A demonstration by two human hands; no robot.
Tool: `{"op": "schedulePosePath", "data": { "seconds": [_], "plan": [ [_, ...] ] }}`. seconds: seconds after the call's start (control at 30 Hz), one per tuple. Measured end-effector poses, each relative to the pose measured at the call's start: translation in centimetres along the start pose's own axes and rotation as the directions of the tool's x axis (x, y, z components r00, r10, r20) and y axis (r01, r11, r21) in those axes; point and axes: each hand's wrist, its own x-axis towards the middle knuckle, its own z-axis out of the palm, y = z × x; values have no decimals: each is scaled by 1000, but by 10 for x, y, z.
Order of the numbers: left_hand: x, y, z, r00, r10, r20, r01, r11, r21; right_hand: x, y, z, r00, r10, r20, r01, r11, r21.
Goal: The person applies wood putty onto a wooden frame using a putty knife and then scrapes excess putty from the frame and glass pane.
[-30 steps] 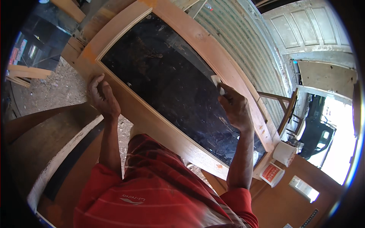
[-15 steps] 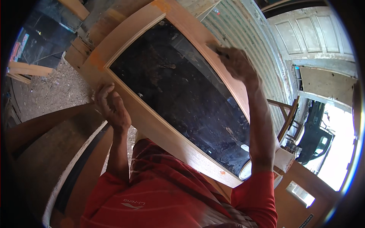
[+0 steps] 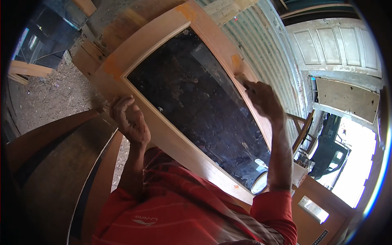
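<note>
A wooden panel frame (image 3: 163, 118), pale brown with orange filler patches (image 3: 109, 68) at its corners, lies slanted before me around a dark, scuffed inner area (image 3: 192, 98). My right hand (image 3: 265, 100) is closed around a small flat-bladed putty knife (image 3: 241, 78), its handle mostly hidden by the fingers. The blade rests at the frame's right-hand rail, just below another orange patch (image 3: 236, 61). Over the left rail, my left hand (image 3: 131, 122) has loosely curled fingers with a gap to the thumb and nothing visible between them; whether it touches the wood I cannot tell.
A round tin (image 3: 259, 183) with a whitish object beside it stands at the dark area's near right end. Corrugated metal sheeting (image 3: 261, 45) runs along the right. Curved wooden panels (image 3: 53, 151) stand at left, near a shavings-strewn floor (image 3: 61, 94). A pale panelled door (image 3: 335, 45) is behind.
My right hand has drawn the putty knife down along the right rail, uncovering an orange patch there. The view has shifted slightly; my left hand remains near the left rail.
</note>
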Motion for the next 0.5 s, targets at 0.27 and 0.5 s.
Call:
{"op": "schedulePosePath", "data": {
  "seconds": [0.27, 0.5],
  "plan": [
    [0, -4, 8, 999, -31, 7, 32, 992, -122, 32, 24, -18, 973, -220, -69, 220, 975, 0],
    [-4, -9, 2, 999, 28, 24, -27, 1000, -14, -152, 33, -22, 898, 437, -40, -387, 831, 400]
  ]
}}
